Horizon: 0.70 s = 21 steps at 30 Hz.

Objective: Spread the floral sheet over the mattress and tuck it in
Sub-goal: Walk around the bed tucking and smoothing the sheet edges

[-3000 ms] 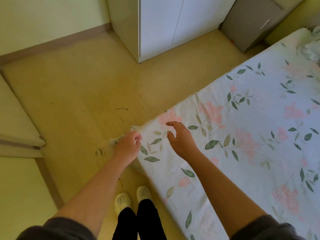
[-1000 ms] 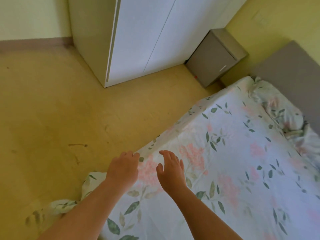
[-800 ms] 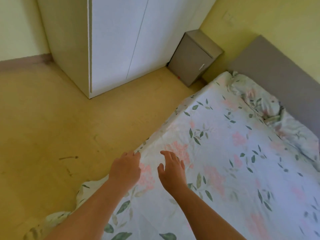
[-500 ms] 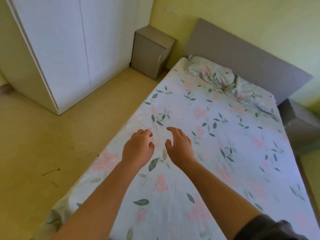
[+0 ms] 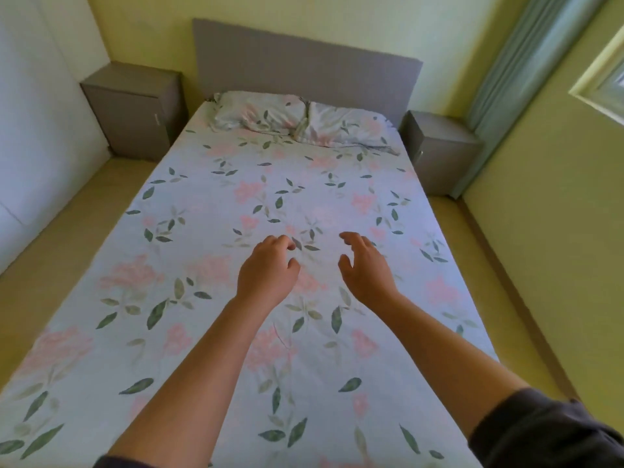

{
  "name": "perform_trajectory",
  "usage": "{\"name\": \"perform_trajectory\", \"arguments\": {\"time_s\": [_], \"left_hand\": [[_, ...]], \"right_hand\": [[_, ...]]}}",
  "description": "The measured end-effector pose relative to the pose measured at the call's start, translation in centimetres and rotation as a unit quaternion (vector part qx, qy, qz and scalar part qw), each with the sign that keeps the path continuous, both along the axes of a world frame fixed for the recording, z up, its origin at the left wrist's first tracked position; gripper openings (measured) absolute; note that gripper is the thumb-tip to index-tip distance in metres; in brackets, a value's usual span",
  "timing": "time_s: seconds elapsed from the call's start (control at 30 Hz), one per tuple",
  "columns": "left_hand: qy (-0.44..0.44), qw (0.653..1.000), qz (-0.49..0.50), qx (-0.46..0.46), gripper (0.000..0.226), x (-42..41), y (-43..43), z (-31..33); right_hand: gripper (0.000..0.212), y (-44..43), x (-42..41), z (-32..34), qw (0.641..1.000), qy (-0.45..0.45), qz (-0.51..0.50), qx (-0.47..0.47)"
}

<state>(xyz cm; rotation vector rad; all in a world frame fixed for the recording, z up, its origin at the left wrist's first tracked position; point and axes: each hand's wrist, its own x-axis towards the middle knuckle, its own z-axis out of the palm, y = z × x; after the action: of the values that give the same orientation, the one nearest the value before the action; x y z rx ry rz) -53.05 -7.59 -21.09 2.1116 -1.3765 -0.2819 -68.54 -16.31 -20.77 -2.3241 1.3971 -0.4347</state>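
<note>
Across the whole bed, the floral sheet point(image 5: 270, 197) is being seen lying spread flat, its pink blossoms and green leaves running from the near edge to the far end; the mattress is being hidden wholly beneath it. Only faint creases are being shown near the middle of the near half. Whether the edges are being held tucked under cannot be told.

Over the middle of the sheet, both hands are being held out side by side, a little apart. The left hand point(image 5: 266, 271) is being kept palm down with its fingers loosely curled, and nothing is being gripped by it. The right hand point(image 5: 366, 268) is being held with its fingers half spread and gently bent, thumb apart, and nothing is being grasped by it either. Whether the fingertips are touching the cloth cannot be told. A dark sleeve point(image 5: 540, 434) is being seen bunched on the right arm at the near right.

At the far end, two pillows in matching print, the left pillow point(image 5: 256, 113) and the right pillow point(image 5: 347, 126), are being seen lying side by side against a grey headboard point(image 5: 304, 69). The bed is being flanked by a grey left nightstand point(image 5: 131, 106) and a right nightstand point(image 5: 439, 150). A white wardrobe point(image 5: 33, 113) is being seen at the far left, a pale green curtain point(image 5: 526, 62) at the far right, and a yellowish floor point(image 5: 67, 238) along both sides.
</note>
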Motion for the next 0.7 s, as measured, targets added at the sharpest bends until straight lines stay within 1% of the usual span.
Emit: {"name": "perform_trajectory", "arguments": {"time_s": [0.07,0.1,0.2,0.37,0.4,0.5,0.63,0.7], "left_hand": [[-0.005,1.0,-0.022,-0.006,0.027,-4.1,-2.7,0.8],[-0.005,0.999,-0.031,-0.01,0.026,-7.5,-4.3,1.1],[0.016,0.999,-0.048,-0.015,0.026,-14.6,-7.0,1.3],[0.04,0.999,-0.031,-0.015,0.026,-30.2,-12.6,-1.0],[0.046,0.999,-0.023,-0.013,0.026,-32.0,-13.1,-1.5],[0.062,0.998,-0.003,-0.011,0.024,-41.7,-16.5,-2.7],[0.068,0.997,-0.02,0.0,0.024,-51.0,-22.7,-3.5],[0.063,0.998,-0.022,0.002,0.023,-53.7,-25.8,-3.7]], "right_hand": [[0.039,-1.7,-4.1,0.3,1.0,-0.02,-0.02,0.0],[0.039,-2.6,-7.4,0.5,0.999,-0.032,-0.028,0.003],[0.04,-5.0,-14.4,1.2,0.998,-0.053,-0.036,-0.009],[0.041,-10.7,-31.0,0.8,0.996,-0.087,-0.022,-0.024],[0.041,-11.1,-32.9,0.6,0.995,-0.094,-0.017,-0.02],[0.041,-14.4,-42.4,0.8,0.996,-0.091,0.015,-0.001],[0.042,-20.2,-51.8,0.4,0.996,-0.09,-0.005,0.018],[0.041,-23.2,-54.8,0.0,0.996,-0.088,-0.013,0.018]]}}
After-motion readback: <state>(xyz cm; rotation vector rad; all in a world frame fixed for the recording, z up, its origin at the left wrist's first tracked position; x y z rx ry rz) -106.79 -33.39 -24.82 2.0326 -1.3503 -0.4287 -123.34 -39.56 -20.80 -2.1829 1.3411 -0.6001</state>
